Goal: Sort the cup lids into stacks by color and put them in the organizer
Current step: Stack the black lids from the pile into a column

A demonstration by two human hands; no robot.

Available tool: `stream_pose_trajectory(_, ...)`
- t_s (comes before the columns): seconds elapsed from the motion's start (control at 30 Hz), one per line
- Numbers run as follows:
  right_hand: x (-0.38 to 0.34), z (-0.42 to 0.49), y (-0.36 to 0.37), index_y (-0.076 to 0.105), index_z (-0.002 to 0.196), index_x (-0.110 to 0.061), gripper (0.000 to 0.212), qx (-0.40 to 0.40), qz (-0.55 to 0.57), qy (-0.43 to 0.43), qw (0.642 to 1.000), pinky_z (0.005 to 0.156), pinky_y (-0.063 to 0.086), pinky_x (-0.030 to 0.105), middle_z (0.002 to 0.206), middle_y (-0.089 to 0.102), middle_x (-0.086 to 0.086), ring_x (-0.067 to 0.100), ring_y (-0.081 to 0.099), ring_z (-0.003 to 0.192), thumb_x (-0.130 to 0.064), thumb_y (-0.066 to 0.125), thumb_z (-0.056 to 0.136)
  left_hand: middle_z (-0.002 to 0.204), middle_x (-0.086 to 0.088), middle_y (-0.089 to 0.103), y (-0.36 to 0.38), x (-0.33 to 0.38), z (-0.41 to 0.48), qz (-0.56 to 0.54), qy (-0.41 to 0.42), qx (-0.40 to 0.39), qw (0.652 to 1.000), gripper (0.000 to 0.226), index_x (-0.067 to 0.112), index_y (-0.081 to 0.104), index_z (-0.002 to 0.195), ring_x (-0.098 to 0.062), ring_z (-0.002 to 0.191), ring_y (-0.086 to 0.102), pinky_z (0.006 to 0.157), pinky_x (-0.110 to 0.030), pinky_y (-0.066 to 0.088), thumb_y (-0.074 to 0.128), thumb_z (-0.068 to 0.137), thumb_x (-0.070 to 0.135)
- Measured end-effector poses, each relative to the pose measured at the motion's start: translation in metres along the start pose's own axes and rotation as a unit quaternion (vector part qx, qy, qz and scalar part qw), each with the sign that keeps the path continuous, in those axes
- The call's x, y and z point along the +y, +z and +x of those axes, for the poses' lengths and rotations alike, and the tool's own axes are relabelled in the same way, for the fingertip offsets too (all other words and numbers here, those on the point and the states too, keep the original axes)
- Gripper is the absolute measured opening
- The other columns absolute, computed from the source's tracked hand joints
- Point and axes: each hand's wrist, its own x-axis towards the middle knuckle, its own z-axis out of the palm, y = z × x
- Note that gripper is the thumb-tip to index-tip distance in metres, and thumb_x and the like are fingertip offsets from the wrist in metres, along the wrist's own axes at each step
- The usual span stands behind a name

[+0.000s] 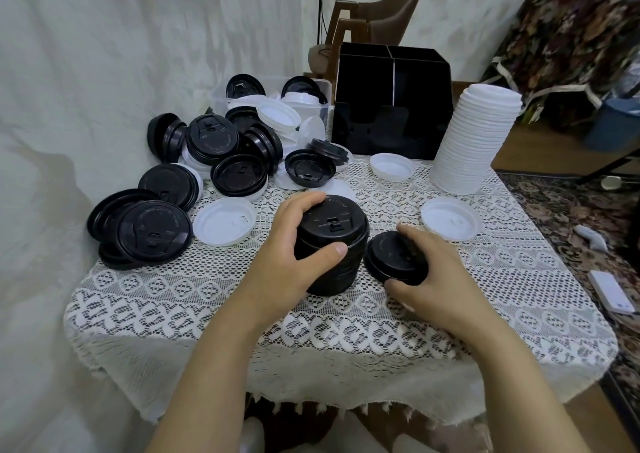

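Left hand (294,245) grips the black stack (332,245) mid-table; right hand (429,272) holds a black lid (391,255) just beside it — white stack (474,137) stands by the organizer (391,106)

**Soft, even light with warped edges**

The light is moderately bright and diffuse. A faint grey shadow falls on the white curtain (52,182) at left. The black lids (214,141) carry a dull sheen. Wide-angle distortion bows the tabletop (173,300) edges, and the patterned cloth (571,37) at upper right is smeared.
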Motion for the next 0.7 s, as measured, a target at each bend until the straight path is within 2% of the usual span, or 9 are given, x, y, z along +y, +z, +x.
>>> stream_pose_trajectory(0.13,0.0026,0.0004,-0.0002,0.045,0.137,-0.030,0.086,0.047,0.050,0.013,0.998,0.097,0.032,0.019,0.120,0.036,-0.008,0.009,0.040,0.114,-0.030,0.089,0.064,0.132,0.018,0.046,0.0001,0.0003,0.0002,-0.007,-0.005,0.001,1.000,0.050,0.051,0.043,0.121,0.007,0.113,0.049,0.083,-0.003,0.042,0.067,0.079,0.035)
stream_pose_trajectory(0.23,0.0037,0.0028,-0.0001,0.045,0.137,-0.029,0.087,0.067,0.051,0.004,0.996,0.092,0.032,0.016,0.119,0.037,-0.008,0.006,0.043,0.107,-0.030,0.090,0.063,0.133,0.017,0.046,-0.0001,-0.0006,-0.0001,-0.006,-0.008,0.002,1.000,0.050,0.050,0.043,0.122,0.005,0.115,0.049,0.083,-0.004,0.042,0.069,0.084,0.031)
stream_pose_trajectory(0.4,0.0031,0.0056,0.0001,0.044,0.139,-0.028,0.088,0.082,0.047,-0.005,0.996,0.088,0.031,0.014,0.119,0.037,-0.010,0.003,0.042,0.104,-0.034,0.089,0.064,0.133,0.018,0.046,-0.0002,-0.0008,0.0001,0.001,-0.008,0.003,1.000,0.056,0.047,0.043,0.126,0.006,0.115,0.049,0.084,-0.004,0.042,0.064,0.075,0.038)
stream_pose_trajectory(0.7,0.0073,0.0069,0.0010,0.041,0.142,-0.029,0.088,0.102,0.033,-0.010,0.994,0.094,0.033,0.018,0.118,0.034,-0.011,0.006,0.041,0.111,-0.039,0.086,0.067,0.134,0.018,0.045,-0.0003,-0.0005,-0.0003,0.003,-0.006,0.003,1.000,0.053,0.048,0.043,0.125,0.005,0.117,0.048,0.085,-0.005,0.042,0.065,0.078,0.038)
